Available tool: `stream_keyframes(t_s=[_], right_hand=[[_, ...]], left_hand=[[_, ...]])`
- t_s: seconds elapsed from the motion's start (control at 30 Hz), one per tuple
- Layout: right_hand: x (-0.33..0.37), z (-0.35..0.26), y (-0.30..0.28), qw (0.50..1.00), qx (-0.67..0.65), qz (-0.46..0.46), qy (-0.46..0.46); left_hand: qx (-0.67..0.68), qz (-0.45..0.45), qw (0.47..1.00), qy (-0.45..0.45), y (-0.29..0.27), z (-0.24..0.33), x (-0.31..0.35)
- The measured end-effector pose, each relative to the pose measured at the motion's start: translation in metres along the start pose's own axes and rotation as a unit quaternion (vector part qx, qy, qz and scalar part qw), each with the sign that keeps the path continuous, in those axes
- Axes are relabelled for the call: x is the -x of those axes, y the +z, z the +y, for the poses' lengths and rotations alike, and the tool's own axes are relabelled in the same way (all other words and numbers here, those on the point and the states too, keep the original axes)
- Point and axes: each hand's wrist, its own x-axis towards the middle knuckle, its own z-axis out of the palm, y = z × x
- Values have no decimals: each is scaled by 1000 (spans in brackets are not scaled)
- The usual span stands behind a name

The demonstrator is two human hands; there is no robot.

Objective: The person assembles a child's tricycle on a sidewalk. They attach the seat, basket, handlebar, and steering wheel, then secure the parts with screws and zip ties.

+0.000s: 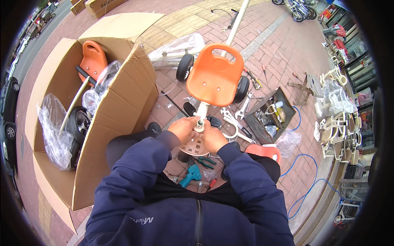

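Note:
A child's tricycle with a cream-white frame [202, 110] points toward me, its orange seat [213, 76] beyond my hands. My left hand [181, 130] is closed on the left side of the frame's round tube end [199, 125]; my right hand [214, 137] grips its right side. The tube's open mouth faces up between my thumbs. Black wheels flank the seat, one at left [185, 67] and one at right [242, 89]. Black pedals [189, 109] lie beside the frame. Under the tube end stands a round stool top with slots [193, 148], partly covered by my hands.
At left stands an open cardboard box [115, 123] with another orange seat [92, 61] and wrapped parts. A metal toolbox [269, 117], wrenches [245, 105] and pliers lie at right. A teal power drill [190, 176] lies near my legs. A blue hose [316, 164] runs along the right.

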Motion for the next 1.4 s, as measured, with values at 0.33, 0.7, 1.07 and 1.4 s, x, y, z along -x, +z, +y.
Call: stream_keyframes(t_s=[0.33,0.7,1.07,1.4], right_hand=[[27,9,-36,999,19,24,-10],[6,-5,-6,989,-84,109,-55],[6,-18,13,980,-170,88,48],[4,-10,-1,985,-171,38,7]], left_hand=[[-4,-41,997,-62,-24,13,-13],[-54,-88,993,-48,-18,0,-9],[-41,-97,994,18,-9,-18,-19],[-65,-55,996,23,-6,-12,-14]])
